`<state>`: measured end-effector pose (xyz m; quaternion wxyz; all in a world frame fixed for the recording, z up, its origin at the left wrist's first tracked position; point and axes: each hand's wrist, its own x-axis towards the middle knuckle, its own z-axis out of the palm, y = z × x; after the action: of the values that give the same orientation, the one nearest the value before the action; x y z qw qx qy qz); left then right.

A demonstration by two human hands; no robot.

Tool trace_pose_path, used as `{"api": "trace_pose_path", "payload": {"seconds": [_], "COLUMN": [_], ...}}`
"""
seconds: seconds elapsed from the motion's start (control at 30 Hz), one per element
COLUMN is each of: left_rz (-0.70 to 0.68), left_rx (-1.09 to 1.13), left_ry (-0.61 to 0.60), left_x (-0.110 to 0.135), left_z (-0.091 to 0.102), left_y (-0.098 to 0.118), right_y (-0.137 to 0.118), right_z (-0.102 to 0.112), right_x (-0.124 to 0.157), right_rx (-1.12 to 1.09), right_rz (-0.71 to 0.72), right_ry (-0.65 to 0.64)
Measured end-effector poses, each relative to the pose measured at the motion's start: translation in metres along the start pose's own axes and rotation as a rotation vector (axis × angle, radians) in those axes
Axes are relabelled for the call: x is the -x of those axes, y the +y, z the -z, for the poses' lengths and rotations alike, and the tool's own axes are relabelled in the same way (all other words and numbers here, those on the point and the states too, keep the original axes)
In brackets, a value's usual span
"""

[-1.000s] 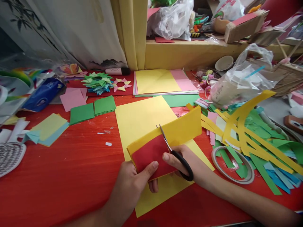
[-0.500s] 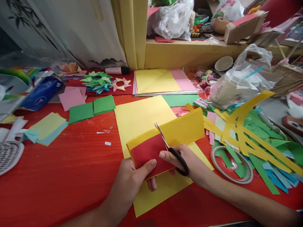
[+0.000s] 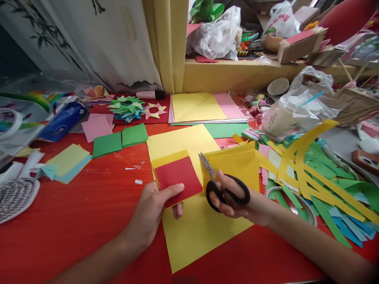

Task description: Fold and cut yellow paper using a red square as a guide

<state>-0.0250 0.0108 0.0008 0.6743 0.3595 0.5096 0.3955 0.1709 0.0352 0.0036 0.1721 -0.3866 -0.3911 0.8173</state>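
My left hand (image 3: 160,203) pinches a red paper square (image 3: 178,179) laid over yellow paper (image 3: 168,159), which shows along the top and left edges. Its thumb presses on the red face. Black-handled scissors (image 3: 209,167) are in my right hand (image 3: 232,197), blades pointing up and left, close to the red square but apart from it. Behind the scissors is a separate folded yellow piece (image 3: 241,165); whether my right fingers touch it is hidden. Under both hands lies a large pale yellow sheet (image 3: 204,228) on the red table.
Yellow, green and blue strips (image 3: 314,177) and a tape roll (image 3: 309,213) crowd the right. Green squares (image 3: 107,144), pink squares (image 3: 97,127) and folded paper stars (image 3: 126,107) sit at the left and back. A paper stack (image 3: 195,107) stands near the wall; a plastic bag (image 3: 296,102) is at right.
The yellow piece is cut through and now lies in two parts. The scissors have come away from the paper, and my left hand has moved slightly left with the red square.
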Motion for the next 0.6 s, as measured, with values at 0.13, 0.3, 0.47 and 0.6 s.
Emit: {"api": "trace_pose_path", "payload": {"seconds": [0.13,0.3,0.47,0.6], "left_rz": [-0.063,-0.101,-0.161,-0.189], "left_rx": [0.013,0.023,0.057,0.063], "left_ry": [0.079,0.109,0.197,0.211], "left_x": [-0.005,-0.007,-0.008,-0.01], "left_z": [0.004,0.005,0.009,0.01], "left_y": [0.001,-0.001,0.004,0.005], "right_y": [0.0,0.0,-0.006,-0.005], "right_z": [0.016,0.019,0.007,0.006], "right_x": [-0.006,-0.011,-0.006,-0.006], "right_rx": [-0.274,-0.325,-0.371,-0.378], "right_rz": [-0.022,0.028,0.206,0.078], "right_ry": [-0.137,-0.233,-0.215,-0.177]}}
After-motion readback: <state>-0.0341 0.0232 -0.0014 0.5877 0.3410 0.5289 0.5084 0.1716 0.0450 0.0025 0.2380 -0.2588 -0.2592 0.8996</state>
